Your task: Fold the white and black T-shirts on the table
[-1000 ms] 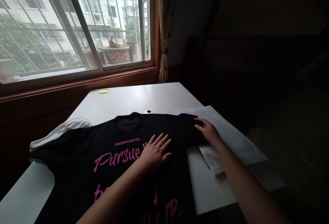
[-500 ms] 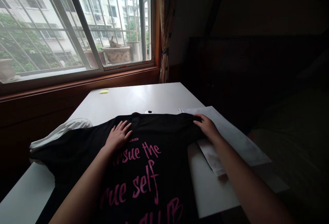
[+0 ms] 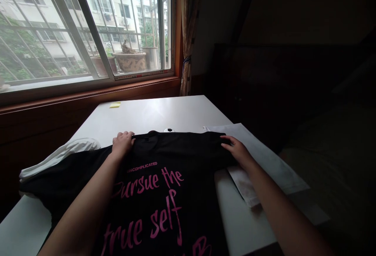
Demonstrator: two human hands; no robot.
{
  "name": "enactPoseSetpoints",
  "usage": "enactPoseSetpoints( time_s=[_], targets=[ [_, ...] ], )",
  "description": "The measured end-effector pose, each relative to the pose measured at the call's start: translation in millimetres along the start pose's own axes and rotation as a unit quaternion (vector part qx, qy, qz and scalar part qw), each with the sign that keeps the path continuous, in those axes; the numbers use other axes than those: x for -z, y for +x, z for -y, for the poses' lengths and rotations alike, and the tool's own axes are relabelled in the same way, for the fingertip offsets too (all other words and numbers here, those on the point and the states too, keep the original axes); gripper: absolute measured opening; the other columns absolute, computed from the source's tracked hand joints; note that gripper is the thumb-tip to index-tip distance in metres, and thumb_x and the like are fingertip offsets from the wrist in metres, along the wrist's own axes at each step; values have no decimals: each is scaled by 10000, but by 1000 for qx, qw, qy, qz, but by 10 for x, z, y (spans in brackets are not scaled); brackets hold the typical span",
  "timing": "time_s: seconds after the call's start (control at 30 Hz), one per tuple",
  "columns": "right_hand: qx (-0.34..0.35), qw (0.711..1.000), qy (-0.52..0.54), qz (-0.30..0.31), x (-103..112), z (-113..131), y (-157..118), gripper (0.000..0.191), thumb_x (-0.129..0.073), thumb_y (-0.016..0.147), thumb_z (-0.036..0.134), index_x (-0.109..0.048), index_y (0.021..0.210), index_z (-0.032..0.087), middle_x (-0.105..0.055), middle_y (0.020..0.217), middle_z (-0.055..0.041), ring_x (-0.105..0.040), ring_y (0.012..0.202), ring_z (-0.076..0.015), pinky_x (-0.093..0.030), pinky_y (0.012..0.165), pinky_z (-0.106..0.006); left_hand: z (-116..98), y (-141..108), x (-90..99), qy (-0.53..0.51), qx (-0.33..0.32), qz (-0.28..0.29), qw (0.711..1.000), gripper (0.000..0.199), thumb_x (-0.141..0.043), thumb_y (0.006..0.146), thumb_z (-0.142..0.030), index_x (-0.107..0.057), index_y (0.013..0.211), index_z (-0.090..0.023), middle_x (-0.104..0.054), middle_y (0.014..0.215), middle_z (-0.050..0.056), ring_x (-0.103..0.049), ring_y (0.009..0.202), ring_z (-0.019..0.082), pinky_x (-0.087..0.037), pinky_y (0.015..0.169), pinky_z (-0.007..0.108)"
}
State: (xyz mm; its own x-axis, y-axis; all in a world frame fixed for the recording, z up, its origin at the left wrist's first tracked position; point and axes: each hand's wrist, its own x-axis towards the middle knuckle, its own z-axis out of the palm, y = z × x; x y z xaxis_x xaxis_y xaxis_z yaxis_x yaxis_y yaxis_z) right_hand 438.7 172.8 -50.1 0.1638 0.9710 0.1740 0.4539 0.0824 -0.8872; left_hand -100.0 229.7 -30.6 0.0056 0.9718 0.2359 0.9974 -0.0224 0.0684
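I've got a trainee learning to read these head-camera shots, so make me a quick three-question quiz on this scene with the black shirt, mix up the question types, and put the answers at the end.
1. True or false: the right hand is at the end of one sleeve of the black shirt.
2. Multiple choice: what colour is the small slip at the far end of the white table?
A) green
B) yellow
C) red
3. Fill in the blank: the pink lettering reads "Pursue the true ____".

Key: 1. True. 2. B, yellow. 3. self.
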Motion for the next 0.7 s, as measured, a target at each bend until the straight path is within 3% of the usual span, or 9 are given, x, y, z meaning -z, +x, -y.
enactPoseSetpoints(
  time_s=[0.1,0.27,0.43,0.57,0.7],
  targets=[
    [14,1000,-12,-20,28,105,-21,412,-694,805,401,-717,1194,267,-723,1245,-62,-655,1179,-299,-497,1042,-465,-9,130,117,-10,4,-31,999,303,-465,959,-296,-724,1111,-248,-702,1125,102,-611,1075,304,-512,914,425],
    [78,990,-53,-104,38,287,46,356,-666,855,427,-731,1170,275,-737,1209,-56,-657,1151,-295,-478,1048,-468,55,374,411,9,47,-140,989,421,-331,1008,-254,-648,1274,-176,-625,1264,154,-545,1204,328,-462,997,439],
    [107,984,-97,-104,-127,305,212,305,-619,851,391,-754,1081,241,-754,1149,-70,-665,1107,-290,-482,1018,-475,169,341,318,57,6,-50,997,316,-430,979,-309,-726,1029,-212,-698,1094,131,-612,1040,332,-491,814,415],
    [129,979,-129,-89,-217,197,283,290,-579,836,339,-757,1035,227,-755,1108,-76,-671,1084,-277,-487,1017,-461,180,191,159,59,6,-55,997,336,-406,995,-326,-718,1055,-217,-701,1106,134,-612,1052,329,-487,809,412],
    [128,976,-153,-83,-217,119,287,293,-570,823,310,-754,1035,227,-749,1104,-79,-671,1076,-276,-494,1018,-460,169,173,168,56,13,-66,996,342,-402,1000,-336,-713,1093,-227,-698,1136,128,-611,1074,317,-491,832,402]
  ],
)
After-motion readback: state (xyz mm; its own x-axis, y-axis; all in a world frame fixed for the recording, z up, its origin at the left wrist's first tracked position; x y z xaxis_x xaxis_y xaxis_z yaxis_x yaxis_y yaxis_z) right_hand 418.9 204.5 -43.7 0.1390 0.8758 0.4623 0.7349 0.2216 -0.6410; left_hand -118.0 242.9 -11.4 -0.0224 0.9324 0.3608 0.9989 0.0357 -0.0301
